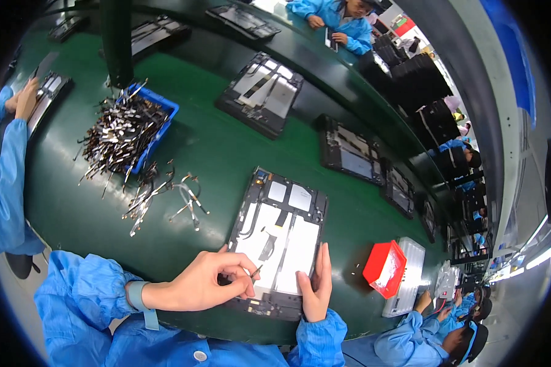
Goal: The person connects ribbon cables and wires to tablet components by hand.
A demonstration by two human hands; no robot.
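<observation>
In front of me on the green table lies an opened tablet with silvery battery panels, a black frame and dark flex cables. My left hand, with a grey-blue band at the wrist, reaches over its lower left part. Thumb and forefinger are pinched on a thin dark strip, too small to name surely. My right hand grips the tablet's lower right edge, thumb on top and fingers along the side. Loose cables lie beyond, to the left.
A blue bin heaped with small cables stands far left beside a dark post. Other opened tablets line the far side. A red tray sits by a clear plastic box on the right. Co-workers' arms show at the left.
</observation>
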